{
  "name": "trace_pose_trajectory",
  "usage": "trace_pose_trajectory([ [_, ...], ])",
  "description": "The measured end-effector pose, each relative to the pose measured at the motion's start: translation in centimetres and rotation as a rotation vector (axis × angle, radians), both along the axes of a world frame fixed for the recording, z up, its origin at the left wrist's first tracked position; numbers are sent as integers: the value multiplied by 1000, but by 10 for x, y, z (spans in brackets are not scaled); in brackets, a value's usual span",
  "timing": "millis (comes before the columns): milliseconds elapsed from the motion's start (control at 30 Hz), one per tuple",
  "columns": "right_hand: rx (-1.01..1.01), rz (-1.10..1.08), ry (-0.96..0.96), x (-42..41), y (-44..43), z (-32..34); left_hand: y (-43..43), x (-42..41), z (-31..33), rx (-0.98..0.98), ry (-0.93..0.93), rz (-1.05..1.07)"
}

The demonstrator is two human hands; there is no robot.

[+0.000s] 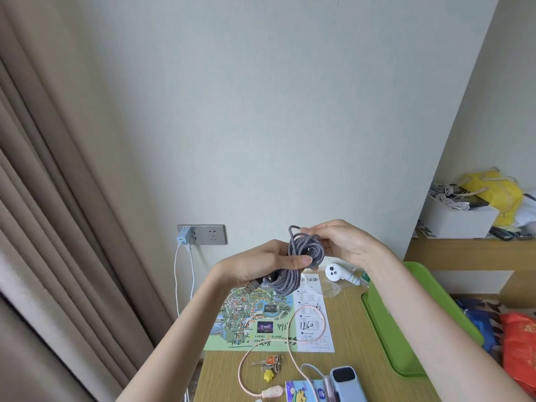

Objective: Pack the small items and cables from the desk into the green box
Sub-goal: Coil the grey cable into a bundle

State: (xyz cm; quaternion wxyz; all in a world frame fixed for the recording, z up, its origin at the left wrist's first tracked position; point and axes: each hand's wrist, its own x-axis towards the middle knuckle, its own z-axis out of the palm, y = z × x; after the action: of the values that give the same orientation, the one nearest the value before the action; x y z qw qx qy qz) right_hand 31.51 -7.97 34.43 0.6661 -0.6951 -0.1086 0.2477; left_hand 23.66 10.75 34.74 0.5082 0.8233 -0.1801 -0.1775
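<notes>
– At the near edge of the desk, what's lying there?
– Woven tan surface. Pink cable snakes in loose loops, its far loop lying on the map leaflet. Keys with a yellow charm sit inside the near curve. Cartoon-print card and a pale blue gadget with a dark screen are at the bottom edge, partly cut off.
– Green box?
– Green box is on the desk's right side, open side up. Right forearm crosses over it, so I can't tell what's inside.
– Hands?
– Both are raised above the far end of the desk, over the leaflet. Left hand has thumb and fingers wrapped round the grey braided cable, which is coiled in a bundle; USB plug sticks out below the palm. Right hand pinches the coil's top loops. Cable is off the desk and not in the box.
– Behind that?
– White earbud-like piece in clear wrap at the desk's far edge. Wall socket carries a blue charger with a white cord hanging down. Plain pale wall, beige curtain on the left. On the right, a wooden shelf holds a white bin of cords and a yellow bag. Orange bag sits low right.
</notes>
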Motion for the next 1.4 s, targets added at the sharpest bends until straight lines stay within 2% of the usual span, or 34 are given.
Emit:
trace_pose_trajectory([
  [267,-216,103,31,-2,-1,4,-4,-2,-1,-24,-29,-27],
  [500,-222,118,66,-4,0,5,-5,2,-5,-126,-58,164],
  [633,-149,73,43,-5,-3,-1,-5,7,-3,-193,-85,159],
  [767,-130,-11,-193,-11,-8,-8,-5,10,-4,-219,-113,195],
  [933,-61,-174,-661,-29,-14,-12,-8,13,-18,-244,-85,236],
  [1033,-180,-145,-902,-41,-20,-19,-16,14,-29,-225,-51,276],
  [1167,-371,-203,-1003,-48,-32,-34,-30,11,-38,-221,26,280],
  [1300,-495,-291,-1061,-55,-45,-48,-46,8,-47,-107,58,245],
  [1400,-616,-265,-1110,-58,-58,-56,-59,5,-51,-25,74,212],
])
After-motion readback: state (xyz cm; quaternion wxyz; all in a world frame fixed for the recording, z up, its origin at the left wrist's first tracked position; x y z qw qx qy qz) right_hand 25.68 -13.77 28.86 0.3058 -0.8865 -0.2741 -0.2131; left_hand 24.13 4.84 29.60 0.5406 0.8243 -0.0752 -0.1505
